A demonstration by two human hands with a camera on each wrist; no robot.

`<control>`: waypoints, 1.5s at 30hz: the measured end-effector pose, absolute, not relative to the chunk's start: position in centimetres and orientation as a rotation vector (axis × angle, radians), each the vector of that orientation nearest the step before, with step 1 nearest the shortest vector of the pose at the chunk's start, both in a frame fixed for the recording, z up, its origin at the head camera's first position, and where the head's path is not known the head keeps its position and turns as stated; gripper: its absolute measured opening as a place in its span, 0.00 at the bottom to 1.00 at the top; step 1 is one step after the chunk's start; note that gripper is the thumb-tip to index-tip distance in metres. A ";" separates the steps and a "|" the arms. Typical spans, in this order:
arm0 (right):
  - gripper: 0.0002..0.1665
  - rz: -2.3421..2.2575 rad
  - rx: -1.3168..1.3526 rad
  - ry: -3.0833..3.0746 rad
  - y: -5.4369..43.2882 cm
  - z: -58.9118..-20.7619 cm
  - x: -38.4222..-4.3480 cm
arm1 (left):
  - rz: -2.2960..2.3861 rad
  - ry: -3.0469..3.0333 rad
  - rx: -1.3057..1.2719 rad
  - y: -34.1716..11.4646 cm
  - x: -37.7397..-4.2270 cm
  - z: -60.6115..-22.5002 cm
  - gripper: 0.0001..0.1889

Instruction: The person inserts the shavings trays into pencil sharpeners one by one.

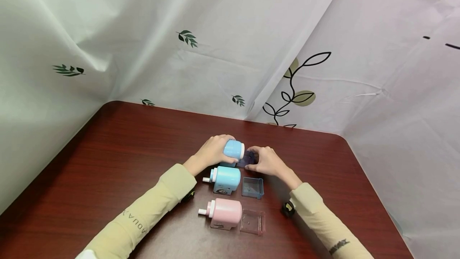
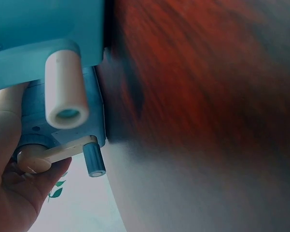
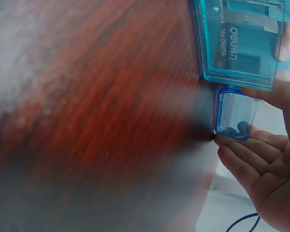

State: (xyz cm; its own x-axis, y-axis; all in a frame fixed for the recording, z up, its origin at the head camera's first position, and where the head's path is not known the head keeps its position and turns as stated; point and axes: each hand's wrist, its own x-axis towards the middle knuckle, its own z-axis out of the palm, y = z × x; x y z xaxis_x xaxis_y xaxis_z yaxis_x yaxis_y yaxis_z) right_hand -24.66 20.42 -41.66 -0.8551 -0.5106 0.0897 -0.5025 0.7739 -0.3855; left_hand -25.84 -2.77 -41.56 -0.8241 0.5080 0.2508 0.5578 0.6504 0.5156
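Observation:
My left hand [image 1: 213, 152] holds the far blue crank pencil sharpener [image 1: 232, 149] from its left side. In the left wrist view its cream crank [image 2: 70, 152] with a blue knob shows beside the palm. Just to the right, my right hand [image 1: 270, 162] pinches a dark blue clear shavings drawer [image 3: 235, 114] between thumb and fingers. The drawer stands by the sharpener's right end, and dark bits show inside it. Nearer to me stands a light blue sharpener [image 1: 227, 177] with its turquoise clear drawer [image 1: 252, 187] out on its right.
Closest to me is a pink sharpener [image 1: 226, 212], its clear pink drawer [image 1: 252, 222] lying right beside it. All stand on a dark red wooden table [image 1: 151, 147]. A white curtain [image 1: 215, 63] with leaf prints hangs behind the far edge.

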 end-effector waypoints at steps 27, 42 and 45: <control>0.30 -0.627 -0.864 2.940 19.9 -41.5 -24.6 | -0.907 -2.777 -0.894 -2.6 -25.7 -41.3 0.36; 0.32 -0.645 -0.907 2.926 19.4 -41.7 -24.8 | -0.910 -2.758 -0.898 -2.8 -25.8 -41.6 0.35; 0.32 -0.644 -0.927 2.930 19.3 -41.7 -24.8 | -0.906 -2.759 -0.898 -2.7 -25.8 -41.6 0.35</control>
